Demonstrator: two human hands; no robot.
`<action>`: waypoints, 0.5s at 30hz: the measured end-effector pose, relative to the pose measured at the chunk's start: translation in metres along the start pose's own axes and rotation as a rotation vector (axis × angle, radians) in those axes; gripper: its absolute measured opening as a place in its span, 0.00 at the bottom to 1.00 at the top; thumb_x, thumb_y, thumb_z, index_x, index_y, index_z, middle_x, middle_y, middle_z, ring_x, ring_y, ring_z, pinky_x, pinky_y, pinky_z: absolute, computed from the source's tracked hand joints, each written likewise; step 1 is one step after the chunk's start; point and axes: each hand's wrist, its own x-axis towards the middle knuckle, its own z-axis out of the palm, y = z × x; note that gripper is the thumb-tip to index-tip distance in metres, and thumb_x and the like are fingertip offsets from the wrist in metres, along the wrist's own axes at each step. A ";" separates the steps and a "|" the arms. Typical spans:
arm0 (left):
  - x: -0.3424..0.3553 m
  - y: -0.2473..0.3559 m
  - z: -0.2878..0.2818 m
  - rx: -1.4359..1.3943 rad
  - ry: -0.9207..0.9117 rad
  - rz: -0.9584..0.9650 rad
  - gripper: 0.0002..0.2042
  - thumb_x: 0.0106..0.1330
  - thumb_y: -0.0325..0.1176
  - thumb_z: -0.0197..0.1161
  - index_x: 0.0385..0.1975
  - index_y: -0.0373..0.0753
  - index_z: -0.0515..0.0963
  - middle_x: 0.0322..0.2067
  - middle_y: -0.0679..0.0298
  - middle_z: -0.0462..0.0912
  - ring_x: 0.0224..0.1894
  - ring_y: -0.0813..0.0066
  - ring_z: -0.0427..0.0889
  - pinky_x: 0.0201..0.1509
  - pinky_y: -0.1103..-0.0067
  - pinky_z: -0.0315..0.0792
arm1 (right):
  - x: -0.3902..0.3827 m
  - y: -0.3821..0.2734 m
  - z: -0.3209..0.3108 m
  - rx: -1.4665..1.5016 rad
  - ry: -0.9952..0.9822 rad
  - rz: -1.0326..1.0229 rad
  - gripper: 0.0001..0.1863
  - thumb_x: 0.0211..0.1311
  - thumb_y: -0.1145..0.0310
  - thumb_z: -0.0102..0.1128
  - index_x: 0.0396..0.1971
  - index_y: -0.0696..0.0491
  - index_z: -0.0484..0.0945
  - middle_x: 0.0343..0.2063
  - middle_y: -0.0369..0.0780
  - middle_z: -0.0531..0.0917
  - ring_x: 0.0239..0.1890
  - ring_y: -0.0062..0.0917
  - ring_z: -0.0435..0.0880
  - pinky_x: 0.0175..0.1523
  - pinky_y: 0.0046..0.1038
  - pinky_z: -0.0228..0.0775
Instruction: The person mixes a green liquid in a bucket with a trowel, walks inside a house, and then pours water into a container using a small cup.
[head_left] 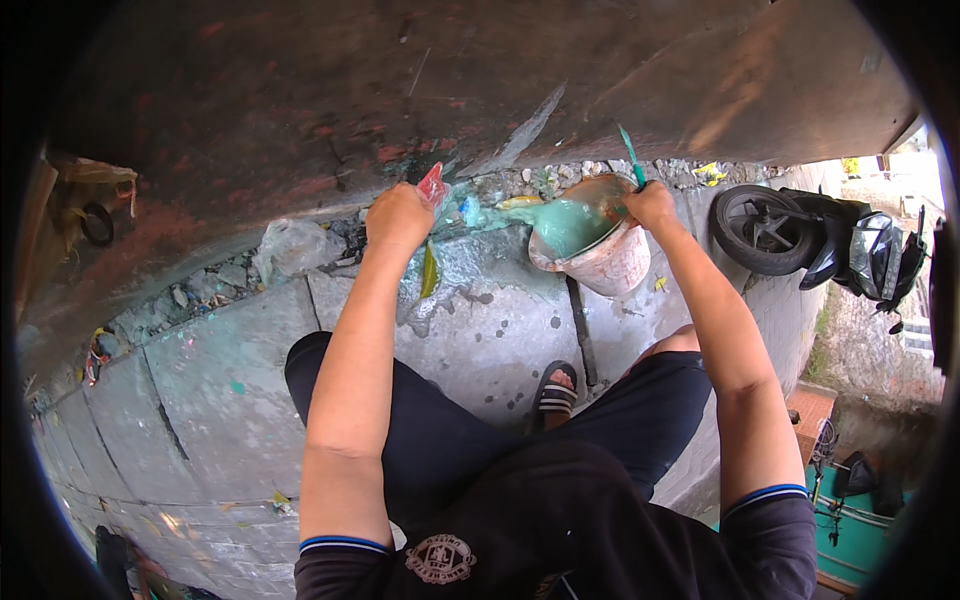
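My left hand [398, 215] grips a red flat plastic piece [432, 183], close to the base of the stained dark wall [300, 120]. In my right hand [650, 205] is a thin green-handled tool [633, 155], pointing up toward the wall; the hand is at the rim of a dirty whitish bucket [610, 262]. Teal liquid [568, 225] fills the tilted bucket's mouth, and more teal lies on the rubble strip beside it. Whether my right fingers also hold the rim is hard to tell. A wet patch with a yellow-green leaf [428, 270] is below my left hand.
A crumpled plastic bag [290, 250] and rubble line the wall's foot. My sandaled foot [555, 400] rests on concrete slabs [200, 380]. A parked scooter [820, 240] stands at the right. A bicycle [830, 490] and a green surface [860, 550] are at lower right.
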 end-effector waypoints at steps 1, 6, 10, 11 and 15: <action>-0.001 0.000 0.000 -0.005 -0.004 -0.004 0.10 0.57 0.36 0.60 0.31 0.41 0.86 0.35 0.51 0.86 0.42 0.52 0.84 0.50 0.64 0.76 | 0.004 0.004 -0.003 -0.063 0.034 -0.002 0.21 0.52 0.56 0.66 0.32 0.63 0.83 0.32 0.54 0.86 0.41 0.43 0.87 0.50 0.36 0.78; -0.004 -0.003 -0.004 0.001 -0.034 -0.013 0.10 0.56 0.36 0.60 0.30 0.41 0.87 0.35 0.50 0.86 0.42 0.52 0.84 0.50 0.64 0.76 | 0.003 -0.002 -0.033 -0.093 -0.032 0.114 0.29 0.53 0.50 0.67 0.43 0.63 0.81 0.42 0.53 0.85 0.51 0.42 0.83 0.56 0.36 0.74; -0.004 0.002 -0.001 -0.010 -0.039 -0.013 0.10 0.56 0.36 0.60 0.30 0.41 0.87 0.35 0.50 0.86 0.42 0.52 0.84 0.49 0.64 0.76 | 0.006 0.001 -0.054 -0.152 0.003 0.072 0.30 0.53 0.50 0.67 0.45 0.61 0.80 0.46 0.53 0.84 0.53 0.42 0.83 0.57 0.36 0.74; -0.004 0.002 -0.002 -0.010 -0.046 -0.026 0.10 0.56 0.36 0.60 0.30 0.41 0.87 0.35 0.50 0.86 0.42 0.52 0.84 0.49 0.64 0.76 | 0.005 -0.003 -0.059 -0.191 0.019 0.058 0.30 0.53 0.50 0.67 0.46 0.61 0.80 0.47 0.53 0.83 0.53 0.42 0.82 0.58 0.36 0.74; -0.006 0.007 -0.004 -0.021 -0.056 -0.012 0.10 0.56 0.35 0.60 0.29 0.41 0.87 0.35 0.51 0.86 0.42 0.52 0.84 0.49 0.64 0.76 | -0.004 -0.007 -0.066 -0.240 0.069 0.037 0.29 0.52 0.52 0.67 0.47 0.60 0.80 0.50 0.52 0.82 0.55 0.42 0.81 0.59 0.37 0.73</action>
